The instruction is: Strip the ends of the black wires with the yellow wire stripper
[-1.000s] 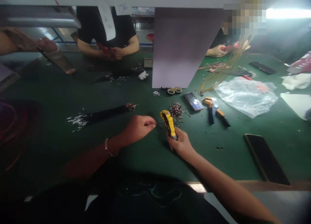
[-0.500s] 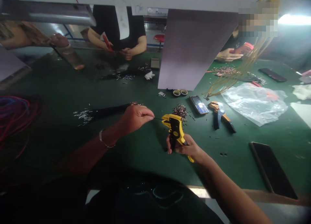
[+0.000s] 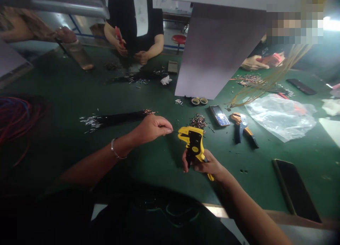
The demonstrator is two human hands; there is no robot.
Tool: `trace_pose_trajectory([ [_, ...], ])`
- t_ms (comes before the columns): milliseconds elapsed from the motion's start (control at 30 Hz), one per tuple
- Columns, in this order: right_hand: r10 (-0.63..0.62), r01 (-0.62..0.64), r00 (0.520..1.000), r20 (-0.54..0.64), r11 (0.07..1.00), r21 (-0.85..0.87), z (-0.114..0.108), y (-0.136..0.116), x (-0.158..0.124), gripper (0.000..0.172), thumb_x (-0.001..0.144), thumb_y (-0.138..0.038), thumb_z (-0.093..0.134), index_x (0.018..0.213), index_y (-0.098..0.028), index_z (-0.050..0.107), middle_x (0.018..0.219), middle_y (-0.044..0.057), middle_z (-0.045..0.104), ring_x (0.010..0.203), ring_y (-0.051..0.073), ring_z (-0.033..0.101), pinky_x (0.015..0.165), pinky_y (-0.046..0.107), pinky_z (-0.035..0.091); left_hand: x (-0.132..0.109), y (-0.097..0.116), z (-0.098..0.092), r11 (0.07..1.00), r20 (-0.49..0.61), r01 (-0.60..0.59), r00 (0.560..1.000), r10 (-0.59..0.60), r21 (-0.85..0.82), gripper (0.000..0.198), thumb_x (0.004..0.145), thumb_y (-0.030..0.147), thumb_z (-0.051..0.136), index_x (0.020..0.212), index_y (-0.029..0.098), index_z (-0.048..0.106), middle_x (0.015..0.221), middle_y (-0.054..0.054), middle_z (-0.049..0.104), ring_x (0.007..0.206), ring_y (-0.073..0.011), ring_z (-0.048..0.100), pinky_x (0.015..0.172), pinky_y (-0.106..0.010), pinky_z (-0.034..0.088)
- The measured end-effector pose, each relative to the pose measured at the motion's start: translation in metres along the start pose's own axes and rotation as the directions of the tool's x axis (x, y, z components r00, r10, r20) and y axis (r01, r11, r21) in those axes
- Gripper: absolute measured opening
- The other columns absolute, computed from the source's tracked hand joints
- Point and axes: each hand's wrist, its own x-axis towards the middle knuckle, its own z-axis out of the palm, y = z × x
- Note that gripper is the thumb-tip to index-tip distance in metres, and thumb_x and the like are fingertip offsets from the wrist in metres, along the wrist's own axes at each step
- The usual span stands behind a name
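Observation:
Between thumb and finger, my left hand (image 3: 154, 129) pinches a thin black wire (image 3: 175, 132), whose short visible end reaches the jaws of a yellow and black wire stripper (image 3: 195, 142). My right hand (image 3: 204, 163) is wrapped round the handles of this stripper, in front of me at the middle of the table. Beside my left hand lies a bundle of black wires (image 3: 119, 118) with bright ends at the left and coppery ends at the right. A small heap of cut wire bits (image 3: 198, 121) sits just behind the stripper.
On the green table (image 3: 148, 167), a keypad phone (image 3: 219, 115), a second wire stripper (image 3: 242, 128), a plastic bag (image 3: 284, 117) and a dark smartphone (image 3: 297, 190) lie to the right. Red and blue wire coils (image 3: 16, 117) are at left. A hanging panel (image 3: 209, 50) and co-workers are opposite.
My left hand and the wire have come slightly nearer the stripper's jaws. The whole view has shifted a little; the stripper stays in my right hand.

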Motion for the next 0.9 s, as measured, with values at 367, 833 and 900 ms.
trace_pose_trajectory([
  [367, -0.006, 0.007, 1.000, -0.010, 0.996, 0.087, 0.003, 0.003, -0.001, 0.032, 0.064, -0.023, 0.071, 0.093, -0.012, 0.063, 0.074, 0.005, 0.065, 0.066, 0.019, 0.060, 0.065, 0.034, 0.049, 0.001, 0.002, 0.000, 0.995, 0.054, 0.069, 0.996, -0.066, -0.071, 0.013, 0.075, 0.020, 0.063, 0.074, 0.014, 0.075, 0.068, -0.003, 0.070, 0.065, -0.0113, 0.061, 0.063, -0.022, 0.048],
  [833, -0.026, 0.027, 1.000, -0.009, 0.984, 0.176, 0.010, 0.007, -0.004, 0.023, 0.069, -0.024, 0.075, 0.085, -0.013, 0.064, 0.068, 0.002, 0.061, 0.056, 0.014, 0.056, 0.059, 0.034, 0.051, 0.002, -0.003, -0.001, 0.998, 0.062, -0.002, 0.998, 0.006, -0.064, 0.010, 0.075, 0.019, 0.064, 0.073, 0.015, 0.074, 0.066, -0.002, 0.070, 0.062, -0.0106, 0.061, 0.060, -0.021, 0.047],
  [900, -0.019, 0.023, 1.000, -0.022, 0.981, 0.194, 0.011, 0.008, -0.005, 0.023, 0.070, -0.025, 0.076, 0.084, -0.013, 0.063, 0.067, 0.002, 0.060, 0.054, 0.013, 0.055, 0.057, 0.033, 0.050, 0.002, -0.003, -0.001, 0.998, 0.066, -0.004, 0.998, 0.007, -0.056, 0.010, 0.075, 0.019, 0.065, 0.072, 0.015, 0.074, 0.065, -0.001, 0.069, 0.061, -0.0102, 0.060, 0.060, -0.021, 0.047],
])
